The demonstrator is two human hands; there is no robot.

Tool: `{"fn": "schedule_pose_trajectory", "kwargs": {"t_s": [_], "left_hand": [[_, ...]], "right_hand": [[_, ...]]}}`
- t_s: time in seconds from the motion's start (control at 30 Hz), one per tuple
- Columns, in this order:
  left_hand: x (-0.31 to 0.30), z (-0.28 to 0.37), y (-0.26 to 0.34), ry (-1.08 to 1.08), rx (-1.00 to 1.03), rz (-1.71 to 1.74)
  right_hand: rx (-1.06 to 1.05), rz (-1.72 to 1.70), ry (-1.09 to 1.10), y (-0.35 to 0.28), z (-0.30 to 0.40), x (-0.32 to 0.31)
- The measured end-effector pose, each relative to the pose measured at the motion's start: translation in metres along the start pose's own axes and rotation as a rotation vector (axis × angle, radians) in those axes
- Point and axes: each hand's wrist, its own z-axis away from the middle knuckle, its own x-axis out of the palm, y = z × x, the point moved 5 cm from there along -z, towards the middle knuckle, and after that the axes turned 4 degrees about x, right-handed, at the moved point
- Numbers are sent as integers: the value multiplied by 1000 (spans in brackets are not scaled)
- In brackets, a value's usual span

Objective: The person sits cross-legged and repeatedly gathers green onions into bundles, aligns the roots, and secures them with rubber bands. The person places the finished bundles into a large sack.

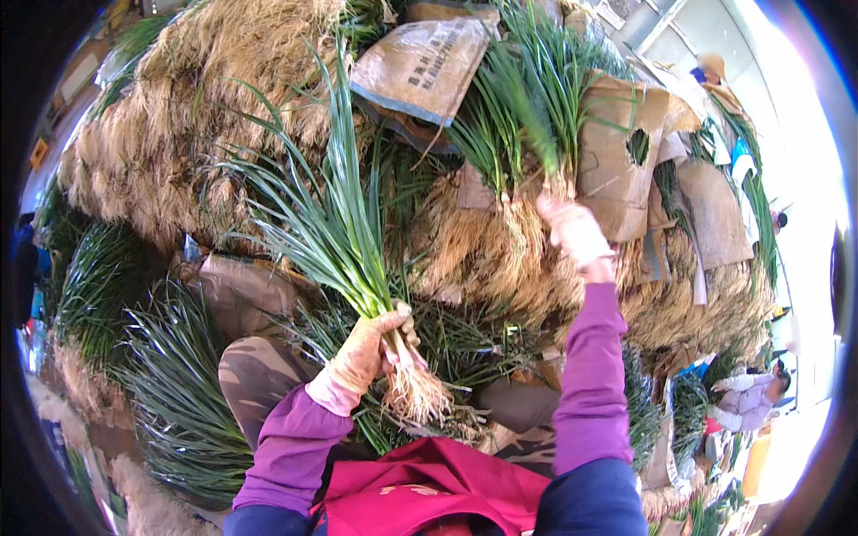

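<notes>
My gloved left hand (372, 348) is closed around the lower stems of a bunch of long green leafy plants, like Chinese chives or garlic greens (348, 248). Its pale roots (419, 395) hang out below the fist, and the leaves fan up and left. Farther up and right, my gloved right hand (573, 228), blurred, is at the base of another leafy bunch (553, 120) on the rooted pile; whether its fingers grip the stems I cannot tell. A smaller bunch (493, 144) lies just left of it, roots downward.
Large heaps of rooted plants (194, 134) rise ahead. Woven sacks (425, 67) and torn cardboard (620, 157) lie on them. Leafy bundles (181, 402) stand at my left, and loose leaves (462, 342) lie between my knees. Other people, one in a light top (747, 402), are at the right.
</notes>
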Motion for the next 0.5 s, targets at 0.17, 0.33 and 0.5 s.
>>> {"fn": "schedule_pose_trajectory", "kwargs": {"t_s": [0.17,0.33,0.5], "left_hand": [[5,14,9,-14,-42,-36],[-10,5,-7,-36,-37,-356],[-18,18,-6,57,-23,-224]], "right_hand": [[296,-170,53,-119,83,69],[-47,118,-160,-144,186,164],[202,-87,-529,-64,211,223]]}}
